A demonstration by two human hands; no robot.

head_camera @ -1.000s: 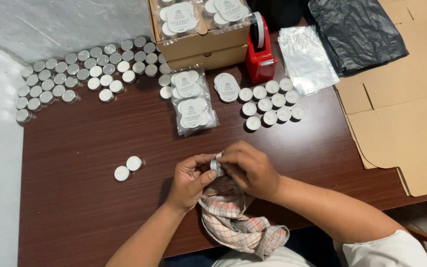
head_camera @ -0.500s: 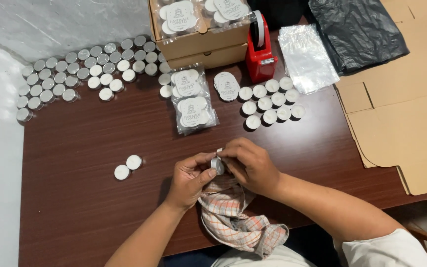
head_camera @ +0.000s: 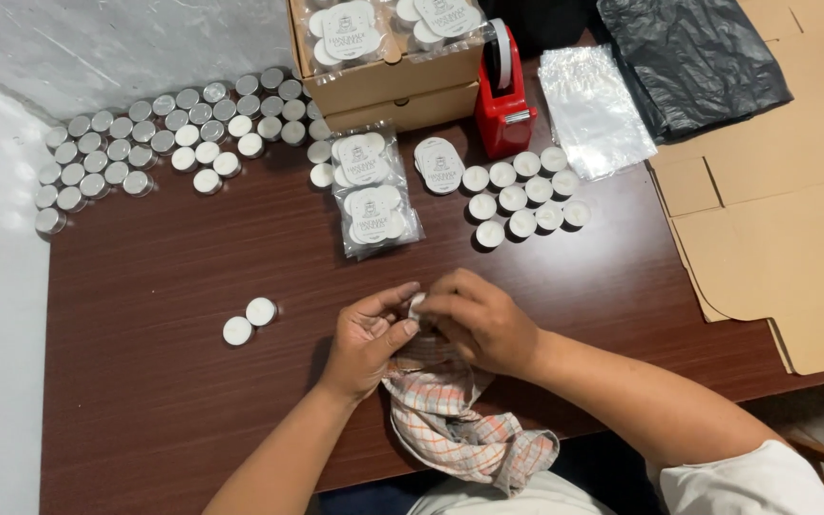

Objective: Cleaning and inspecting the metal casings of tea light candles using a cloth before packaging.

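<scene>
Left hand (head_camera: 366, 339): fingers pinched on a small candle (head_camera: 417, 307) — held at the fingertips.
Right hand (head_camera: 477, 319): fingers curled over it.
Cloth (head_camera: 450, 415): checked — just under both hands.

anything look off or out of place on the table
Nothing looks damaged or spilled. Two tealights sit alone left of the left hand, apart from the big groups. The checked cloth hangs over the table's near edge under the right hand.
</scene>
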